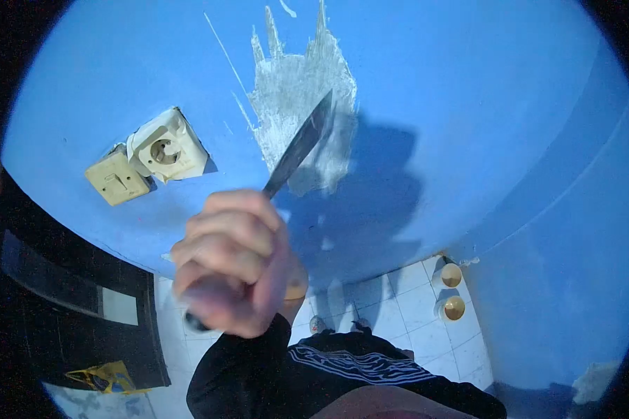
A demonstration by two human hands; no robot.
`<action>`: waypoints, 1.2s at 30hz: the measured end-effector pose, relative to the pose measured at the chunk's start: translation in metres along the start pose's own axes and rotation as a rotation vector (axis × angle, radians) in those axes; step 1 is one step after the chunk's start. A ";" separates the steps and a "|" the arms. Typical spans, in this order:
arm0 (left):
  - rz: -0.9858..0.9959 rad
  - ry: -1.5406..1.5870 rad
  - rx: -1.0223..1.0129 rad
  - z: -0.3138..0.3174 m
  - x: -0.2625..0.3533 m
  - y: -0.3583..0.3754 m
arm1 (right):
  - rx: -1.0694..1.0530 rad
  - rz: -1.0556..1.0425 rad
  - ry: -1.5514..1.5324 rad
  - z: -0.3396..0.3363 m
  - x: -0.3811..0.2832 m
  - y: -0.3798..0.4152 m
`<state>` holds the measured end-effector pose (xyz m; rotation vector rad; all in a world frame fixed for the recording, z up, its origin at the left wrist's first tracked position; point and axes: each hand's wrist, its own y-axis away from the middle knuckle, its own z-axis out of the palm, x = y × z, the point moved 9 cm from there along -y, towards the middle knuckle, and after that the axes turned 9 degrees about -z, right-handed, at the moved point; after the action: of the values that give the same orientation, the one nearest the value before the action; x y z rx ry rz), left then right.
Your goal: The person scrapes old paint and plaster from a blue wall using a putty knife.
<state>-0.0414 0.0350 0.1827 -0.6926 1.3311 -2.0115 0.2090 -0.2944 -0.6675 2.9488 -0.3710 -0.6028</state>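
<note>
My left hand (230, 265) is a closed fist around the handle of a knife-like blade (300, 146), whose dark handle end pokes out below the fist. The blade points up and to the right, in front of a scraped whitish patch (286, 84) on the blue wall (468, 105). Whether its tip touches the wall I cannot tell. The hand is slightly blurred. My right hand is not in view.
A loose, tilted socket (168, 150) and a switch (117, 176) are on the wall at left. Two round containers (453, 308) stand on the white tiled floor (426, 339) at right. Dark furniture (70, 293) and a yellow item (108, 377) are at lower left.
</note>
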 end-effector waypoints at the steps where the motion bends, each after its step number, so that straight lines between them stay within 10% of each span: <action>1: -0.006 -0.066 -0.022 0.007 -0.010 -0.002 | -0.030 -0.016 0.036 0.000 0.000 0.001; 16: -0.100 0.038 -0.094 -0.005 -0.030 -0.019 | 0.003 0.122 -0.358 -0.023 0.003 -0.035; 22: 0.008 -1.079 -0.008 -0.011 -0.058 0.013 | -0.089 0.530 -0.649 -0.037 -0.010 0.003; 23: 0.008 -1.182 0.000 -0.011 -0.056 0.019 | 0.126 -0.216 -0.040 -0.023 -0.025 0.000; 24: -0.051 -0.813 0.070 -0.021 -0.048 0.018 | 0.120 -0.148 0.131 0.066 0.015 0.002; 27: -0.112 -0.004 0.010 -0.007 -0.013 -0.020 | 0.187 -0.098 0.088 -0.022 -0.014 0.012; 36: -0.141 0.004 -0.061 -0.006 -0.021 -0.036 | 0.082 -0.107 0.018 0.021 -0.016 0.024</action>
<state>-0.0388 0.0650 0.2125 -0.8321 1.3854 -2.0904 0.1809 -0.3145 -0.6775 3.0665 -0.2422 -0.5859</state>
